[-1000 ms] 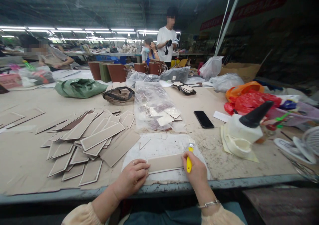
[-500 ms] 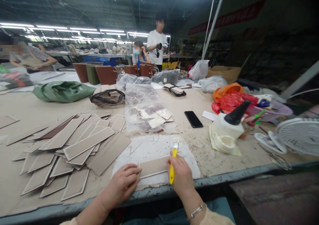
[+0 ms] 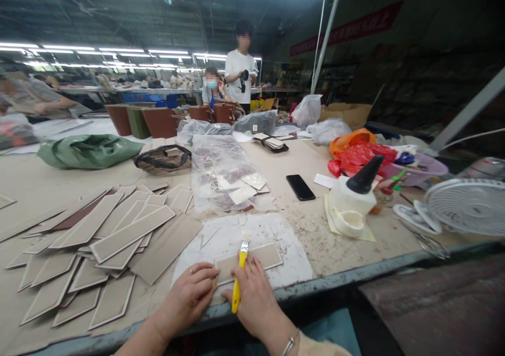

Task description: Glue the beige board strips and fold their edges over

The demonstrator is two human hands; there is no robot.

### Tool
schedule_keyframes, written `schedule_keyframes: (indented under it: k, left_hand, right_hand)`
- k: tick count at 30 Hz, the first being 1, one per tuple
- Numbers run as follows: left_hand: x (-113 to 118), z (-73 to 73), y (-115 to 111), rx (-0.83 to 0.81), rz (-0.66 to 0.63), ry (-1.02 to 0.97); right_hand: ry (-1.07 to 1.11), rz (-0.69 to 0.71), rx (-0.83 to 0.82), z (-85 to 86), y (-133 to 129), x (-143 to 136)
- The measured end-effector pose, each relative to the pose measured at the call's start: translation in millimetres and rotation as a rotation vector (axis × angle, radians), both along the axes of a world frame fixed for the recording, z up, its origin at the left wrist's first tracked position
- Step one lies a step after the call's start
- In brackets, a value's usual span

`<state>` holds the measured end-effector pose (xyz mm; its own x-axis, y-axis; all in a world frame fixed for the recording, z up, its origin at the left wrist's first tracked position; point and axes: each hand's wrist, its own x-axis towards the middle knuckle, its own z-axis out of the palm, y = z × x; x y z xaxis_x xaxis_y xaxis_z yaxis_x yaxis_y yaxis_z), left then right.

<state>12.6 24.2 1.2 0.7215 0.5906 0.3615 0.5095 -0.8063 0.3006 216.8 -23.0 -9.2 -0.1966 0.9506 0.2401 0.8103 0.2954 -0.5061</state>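
Observation:
A beige panel with a pale border (image 3: 268,255) lies on a white sheet (image 3: 294,251) at the table's front edge. My left hand (image 3: 193,290) rests at the panel's left end, its fingertips close together on the edge. In my right hand (image 3: 252,293) is a yellow-handled brush (image 3: 236,287), bristles pointing away from me, over the panel's left half. Some fingers of that hand lie on the panel. To the left is a pile of similar beige panels (image 3: 132,235), overlapping one another.
Behind the sheet lies a clear plastic bag (image 3: 216,159), with a black phone (image 3: 300,187) to its right. A white glue bottle (image 3: 353,201) and a white fan (image 3: 469,206) stand farther right. People are across the table.
My right hand has moved left along the panel with the brush, uncovering the panel's right end. The whole view has shifted slightly.

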Motion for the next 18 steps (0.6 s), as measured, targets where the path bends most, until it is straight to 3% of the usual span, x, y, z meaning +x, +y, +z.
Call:
schedule_keyframes:
  k: [6,18]
  left_hand:
    - [2,5.7,0,0.010,-0.006,-0.022]
    - [3,7.7,-2,-0.097,0.036,-0.051]
  right_hand:
    - [-0.022,-0.088,0.019,-1.6,1,9]
    - [-0.206,-0.252,0.127,-17.3,14,57]
